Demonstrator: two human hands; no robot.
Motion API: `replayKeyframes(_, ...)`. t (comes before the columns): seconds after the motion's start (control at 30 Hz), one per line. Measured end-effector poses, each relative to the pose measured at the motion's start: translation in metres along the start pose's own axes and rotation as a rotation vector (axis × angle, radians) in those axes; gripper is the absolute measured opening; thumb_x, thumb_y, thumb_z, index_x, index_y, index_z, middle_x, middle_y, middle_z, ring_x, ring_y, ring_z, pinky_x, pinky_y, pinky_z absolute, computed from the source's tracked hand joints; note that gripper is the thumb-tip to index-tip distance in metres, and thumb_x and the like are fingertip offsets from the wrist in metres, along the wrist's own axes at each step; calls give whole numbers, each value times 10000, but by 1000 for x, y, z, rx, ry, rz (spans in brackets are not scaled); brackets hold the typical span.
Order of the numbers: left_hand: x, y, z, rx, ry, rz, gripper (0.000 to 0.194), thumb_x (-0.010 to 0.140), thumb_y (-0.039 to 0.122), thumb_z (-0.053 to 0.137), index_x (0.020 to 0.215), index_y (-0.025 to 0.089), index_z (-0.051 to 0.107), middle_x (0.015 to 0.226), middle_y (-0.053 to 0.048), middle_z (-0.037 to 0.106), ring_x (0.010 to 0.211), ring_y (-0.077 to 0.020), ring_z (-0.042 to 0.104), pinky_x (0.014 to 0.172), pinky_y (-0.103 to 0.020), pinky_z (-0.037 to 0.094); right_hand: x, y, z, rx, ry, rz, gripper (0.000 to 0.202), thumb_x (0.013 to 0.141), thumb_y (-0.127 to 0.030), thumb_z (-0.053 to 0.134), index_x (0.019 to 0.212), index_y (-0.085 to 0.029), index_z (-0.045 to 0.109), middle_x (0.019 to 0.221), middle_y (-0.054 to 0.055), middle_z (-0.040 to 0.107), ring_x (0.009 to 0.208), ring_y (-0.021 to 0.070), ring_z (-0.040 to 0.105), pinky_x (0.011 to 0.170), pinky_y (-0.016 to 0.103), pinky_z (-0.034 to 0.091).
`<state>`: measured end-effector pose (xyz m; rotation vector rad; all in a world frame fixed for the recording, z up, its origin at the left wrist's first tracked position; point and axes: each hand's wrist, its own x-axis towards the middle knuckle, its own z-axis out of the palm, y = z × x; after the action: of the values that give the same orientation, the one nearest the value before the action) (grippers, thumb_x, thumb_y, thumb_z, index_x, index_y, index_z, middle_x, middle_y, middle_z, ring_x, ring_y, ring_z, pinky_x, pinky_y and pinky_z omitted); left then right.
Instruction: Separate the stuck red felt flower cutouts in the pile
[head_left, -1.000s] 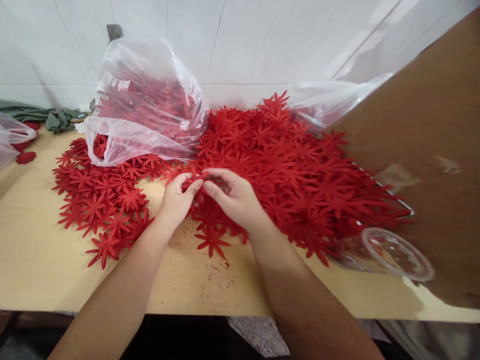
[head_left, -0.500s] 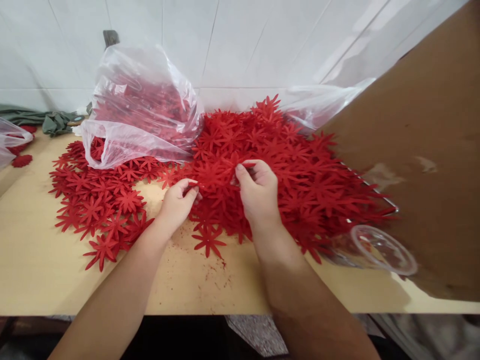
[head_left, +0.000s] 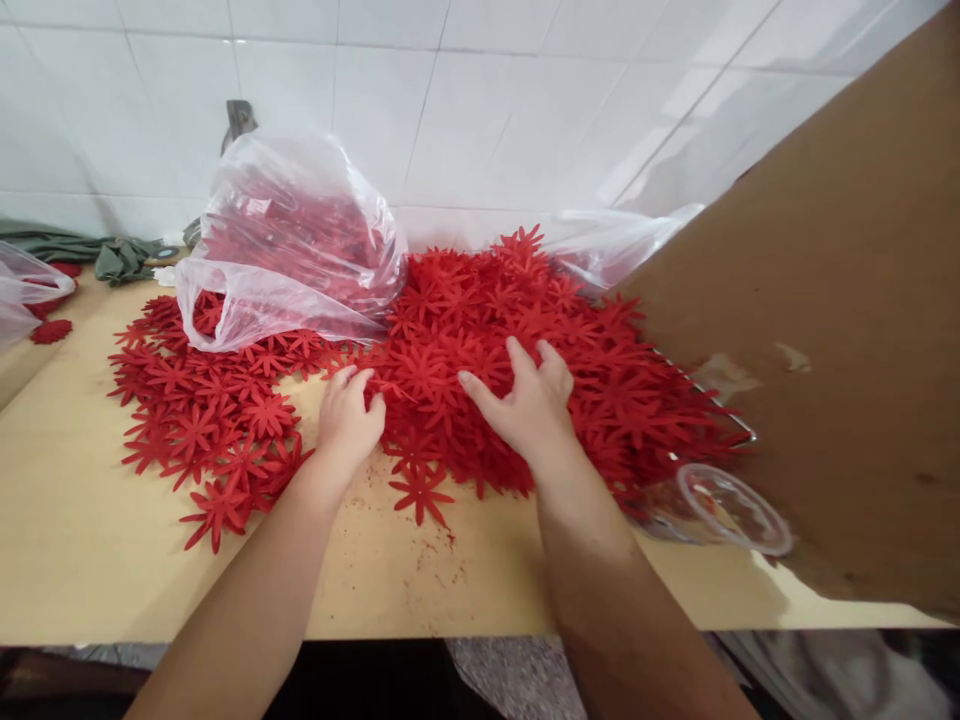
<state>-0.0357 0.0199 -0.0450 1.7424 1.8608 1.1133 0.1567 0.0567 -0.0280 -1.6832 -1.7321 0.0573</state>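
Observation:
A large heap of red flower-shaped pieces (head_left: 442,300) covers the middle of the table. My right hand (head_left: 529,395) is over its front part, fingers spread, with nothing held between them. At the heap's left edge is my left hand (head_left: 349,415), its fingers curled and the thumb near the fingertips; a red piece shows beside the fingertips, and whether it is gripped is unclear. To the left lies a second, flatter pile of red pieces (head_left: 217,400). One red flower (head_left: 421,493) rests at the heap's front edge.
A clear plastic bag (head_left: 300,230) of red pieces stands behind the piles. A brown cardboard panel (head_left: 825,350) rises at the right, with a clear plastic container (head_left: 735,508) lying before it. Green cloth (head_left: 124,258) and another bag (head_left: 19,290) are at the far left.
My right hand has opened from a pinch and moved slightly right. The fingers of my left hand have loosened and shifted a little left. The camera view has also shifted.

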Motion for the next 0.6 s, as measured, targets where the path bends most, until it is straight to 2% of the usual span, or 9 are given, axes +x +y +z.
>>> replayKeyframes(0.13,-4,6,6,7,-163,86,427,795,194,408,1187,78,532,1225,-160,546,1161,-237,489,1039,-360,331,-21,6,-12,-14,-263,45,977,582,-632,619,1361,-126,320,1437,227,170,1341,399,171,1044,539,241)
replayKeyframes(0.2,-7,11,8,-9,-212,120,442,799,192,397,1205,63,516,1239,-177,538,1161,-251,491,1032,-374,334,-33,3,-11,-31,-396,6,1038,547,-633,645,1379,-132,279,1450,221,126,1346,395,164,1045,518,265)
replayKeyframes(0.27,-9,13,10,-31,-232,138,446,800,196,399,1209,58,511,1237,-194,539,1152,-265,500,1020,-396,342,-42,-5,-7,-73,-471,-44,1069,516,-617,673,1384,-141,270,1457,217,101,1337,411,170,1035,523,279)
replayKeyframes(0.33,-10,13,11,-53,-221,139,432,800,211,413,1193,68,524,1225,-201,550,1139,-273,514,1006,-408,352,-47,-15,0,-122,-478,-81,1057,508,-567,701,1383,-151,277,1453,215,114,1310,433,211,1009,543,300)
replayKeyframes(0.43,-10,13,12,-71,-236,135,362,799,262,443,1093,108,589,1115,-182,625,1025,-277,584,931,-417,415,-44,-26,10,-172,-428,-120,889,600,-388,683,1364,-114,320,1405,244,212,1243,424,317,966,527,347)
replayKeyframes(0.53,-12,15,14,-50,-305,167,319,800,299,454,1026,144,619,1016,-139,673,914,-259,627,859,-402,462,-35,-26,18,-157,-382,-179,615,689,-188,566,1283,-94,435,1297,235,367,1156,349,429,921,453,398)
replayKeyframes(0.6,-14,19,15,-41,-305,171,351,797,289,461,1087,143,596,1087,-127,653,983,-243,610,903,-374,449,-28,-24,19,-117,-383,-223,507,695,-128,522,1202,-123,504,1198,188,458,1057,284,505,869,393,431)
